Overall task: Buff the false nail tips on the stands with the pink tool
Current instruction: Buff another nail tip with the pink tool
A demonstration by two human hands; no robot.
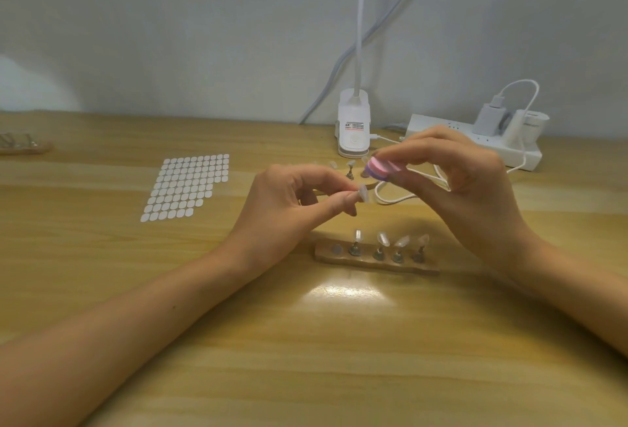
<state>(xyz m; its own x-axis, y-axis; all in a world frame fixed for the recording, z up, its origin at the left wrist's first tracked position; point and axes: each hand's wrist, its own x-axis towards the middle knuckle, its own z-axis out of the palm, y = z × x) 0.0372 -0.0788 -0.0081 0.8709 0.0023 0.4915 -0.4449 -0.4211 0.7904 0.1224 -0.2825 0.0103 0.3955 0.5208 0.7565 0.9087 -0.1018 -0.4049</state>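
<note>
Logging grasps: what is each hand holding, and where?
Left hand pinches a false nail tip by one end; right hand pinches the pink tool by its right end.

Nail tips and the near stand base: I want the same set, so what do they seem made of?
The nail tips look like clear plastic, translucent and glossy. The stand base looks like brown wood with a smooth finish, possibly imitation. Its pegs look like grey metal.

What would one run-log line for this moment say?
left hand: pinches nail tip | right hand: holds pink tool close to it | near stand: four mounted tips, one spot bare
</note>
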